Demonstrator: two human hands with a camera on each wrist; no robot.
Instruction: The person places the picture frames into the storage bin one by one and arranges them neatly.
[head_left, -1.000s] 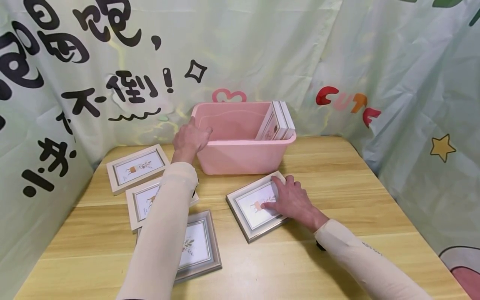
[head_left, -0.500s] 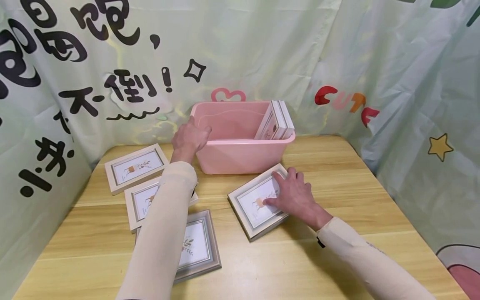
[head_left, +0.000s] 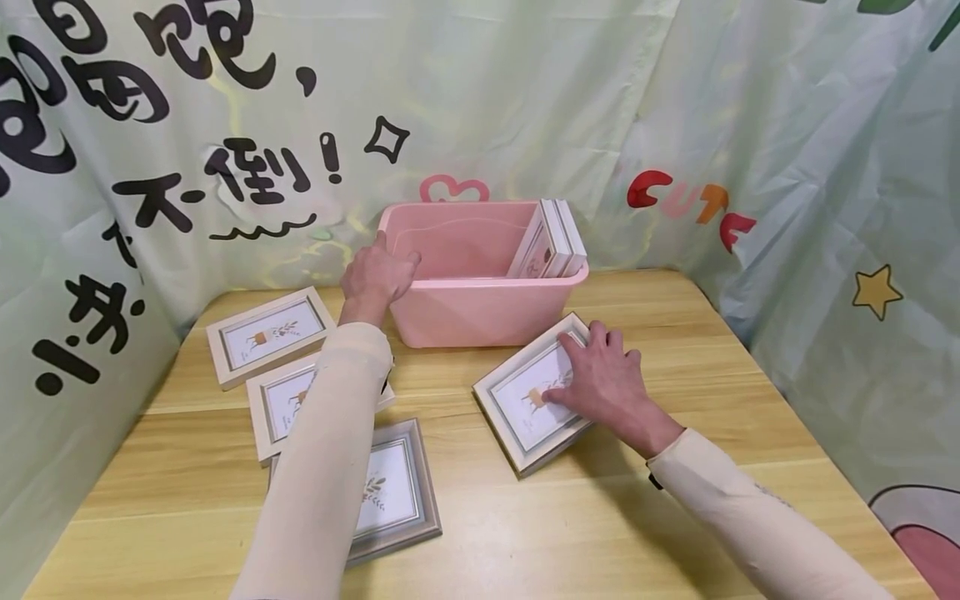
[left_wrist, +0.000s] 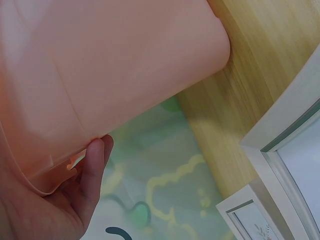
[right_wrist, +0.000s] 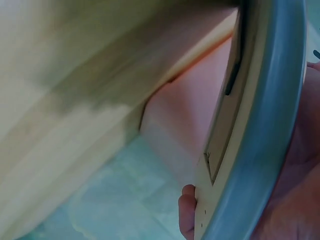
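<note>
A pink plastic bin (head_left: 480, 315) stands at the back of the table, with several white-edged picture frames (head_left: 558, 242) leaning upright at its right end. My left hand (head_left: 378, 273) grips the rim at its left end; in the left wrist view, the fingers (left_wrist: 92, 172) curl under the bin's rim. With my right hand (head_left: 609, 379) I hold a silver-beige picture frame (head_left: 528, 410) by its right side, thumb over the front. It is tilted, right side raised off the table. In the right wrist view, fingertips (right_wrist: 187, 207) show at its back.
On the left lie two cream picture frames (head_left: 242, 337) (head_left: 264, 427), and nearer the front a silver-grey one (head_left: 429, 500), partly hidden by my left sleeve. A printed curtain (head_left: 525, 100) hangs behind and beside the wooden table (head_left: 517, 542).
The picture frame in my right hand has shifted right and its right side has risen from the table. My left hand stays on the bin's rim.
</note>
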